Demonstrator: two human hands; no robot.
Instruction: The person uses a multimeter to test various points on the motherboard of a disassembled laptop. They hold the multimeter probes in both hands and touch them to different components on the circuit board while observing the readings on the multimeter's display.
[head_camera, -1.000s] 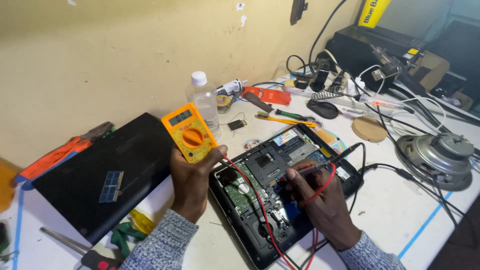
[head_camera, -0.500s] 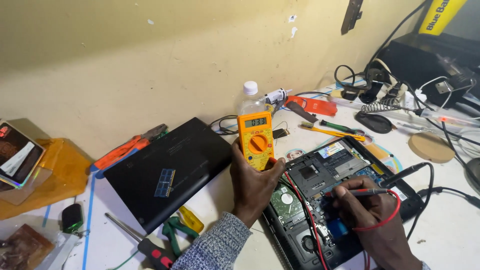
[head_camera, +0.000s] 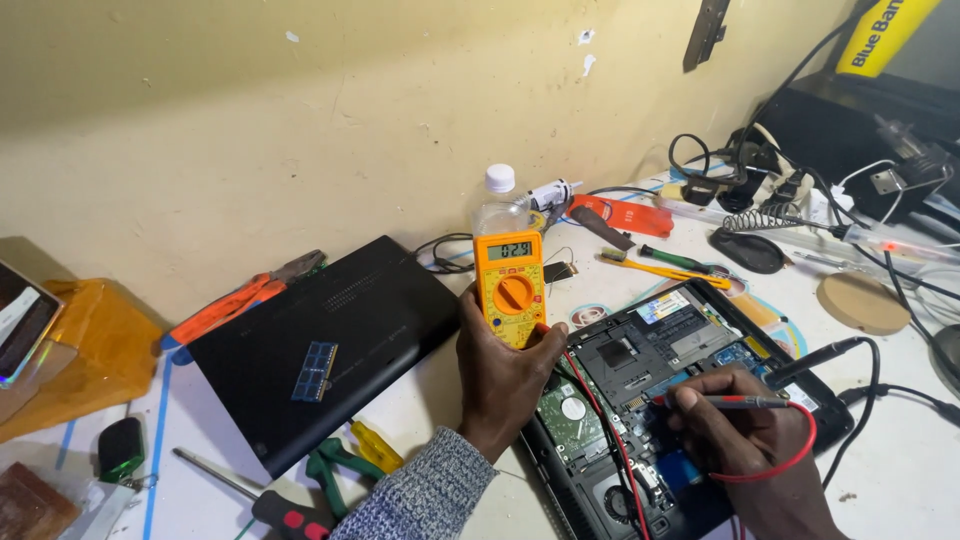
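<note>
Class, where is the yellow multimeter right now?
In the head view, the multimeter stands upright at centre, held by the left hand, between the black cover and the open laptop.

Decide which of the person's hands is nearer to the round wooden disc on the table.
Right. The right hand, holding a probe over the opened laptop, lies just below-left of the wooden disc. The left hand, gripping the yellow multimeter, is much farther left.

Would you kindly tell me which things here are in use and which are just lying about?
In use: left hand holding yellow multimeter; right hand holding red probe; opened laptop.
Lying about: black panel, memory module, plastic bottle, yellow screwdriver.
</note>
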